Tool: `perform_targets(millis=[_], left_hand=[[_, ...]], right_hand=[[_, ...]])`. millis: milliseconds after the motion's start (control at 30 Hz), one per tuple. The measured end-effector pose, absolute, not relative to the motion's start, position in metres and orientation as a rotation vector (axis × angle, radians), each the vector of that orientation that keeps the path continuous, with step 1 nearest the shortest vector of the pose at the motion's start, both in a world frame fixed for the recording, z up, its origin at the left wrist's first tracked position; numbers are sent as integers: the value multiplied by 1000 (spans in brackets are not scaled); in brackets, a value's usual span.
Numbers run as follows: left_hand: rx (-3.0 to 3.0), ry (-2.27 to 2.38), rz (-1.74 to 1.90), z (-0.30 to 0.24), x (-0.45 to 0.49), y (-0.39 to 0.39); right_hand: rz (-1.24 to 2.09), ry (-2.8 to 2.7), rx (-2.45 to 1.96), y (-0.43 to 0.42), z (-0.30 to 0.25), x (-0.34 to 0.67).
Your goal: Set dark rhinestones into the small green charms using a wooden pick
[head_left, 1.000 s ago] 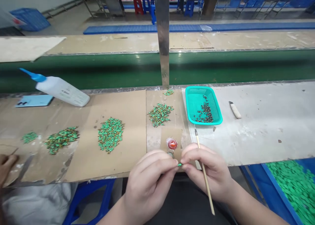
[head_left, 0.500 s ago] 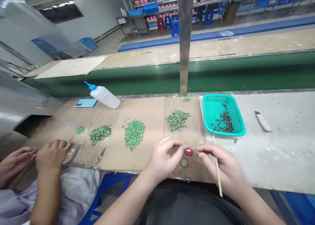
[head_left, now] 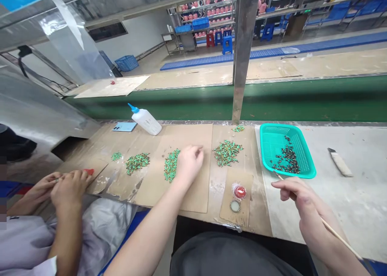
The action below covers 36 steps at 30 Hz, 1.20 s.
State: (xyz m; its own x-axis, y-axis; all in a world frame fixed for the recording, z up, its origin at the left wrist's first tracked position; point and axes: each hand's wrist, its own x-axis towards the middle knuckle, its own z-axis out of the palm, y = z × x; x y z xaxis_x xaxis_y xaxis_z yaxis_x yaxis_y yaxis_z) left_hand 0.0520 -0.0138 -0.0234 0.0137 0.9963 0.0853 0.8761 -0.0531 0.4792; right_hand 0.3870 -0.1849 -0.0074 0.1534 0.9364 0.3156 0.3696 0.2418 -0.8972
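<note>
My left hand (head_left: pixel 190 161) is over the right side of a pile of small green and gold pieces (head_left: pixel 171 168), its fingers curled together. Whatever may be between the fingertips is hidden. My right hand (head_left: pixel 308 205) is closed around a thin wooden stick (head_left: pixel 340 239), whose far end points toward the teal basket (head_left: pixel 308 163). Between my hands, a small cardboard piece (head_left: pixel 242 216) bears a round red paste-like blob (head_left: pixel 240 191) and a small round cap with a pale middle (head_left: pixel 235 206). Another green pile (head_left: pixel 227 152) lies behind the cardboard.
Dark small pieces (head_left: pixel 288 159) lie in the basket. A utility knife (head_left: pixel 340 162) is at right. At back left are a white bottle with blue nozzle (head_left: pixel 146 121) and a light-blue phone (head_left: pixel 124 126). A metal post (head_left: pixel 240 66) rises behind. A co-worker's hands (head_left: pixel 68 185) work at left.
My left hand has moved left and away from me, from beside the red blob to the green pile. My right hand has drawn to the right with the stick. The camera view has shifted.
</note>
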Motion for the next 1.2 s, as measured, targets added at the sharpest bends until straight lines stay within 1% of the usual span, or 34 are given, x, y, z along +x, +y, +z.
perform_targets(millis=[100,200,333,467,667,867,967,1200], left_hand=[[1882,2105,449,1,1,6],[1805,2140,284,20,-37,22],[1780,2091,145,25,-48,31],[1776,2036,129,23,-43,37],[1783,1958,212,30,-41,38],[1785,1908,361,34,-44,27],[1767,1864,477,32,-45,22],[1574,1742,815,36,-48,4]], right_hand=[[643,-1364,-1374,-189,-7,397],[649,-1340,-1386,-190,-9,399],[660,-1347,-1402,-187,-10,392],[676,-1369,-1401,-185,-7,385],[734,-1351,-1420,-191,-16,387],[910,-1236,-1353,-193,-20,385],[1006,-1219,-1332,-190,-17,382],[1089,-1182,-1255,-179,-24,375]])
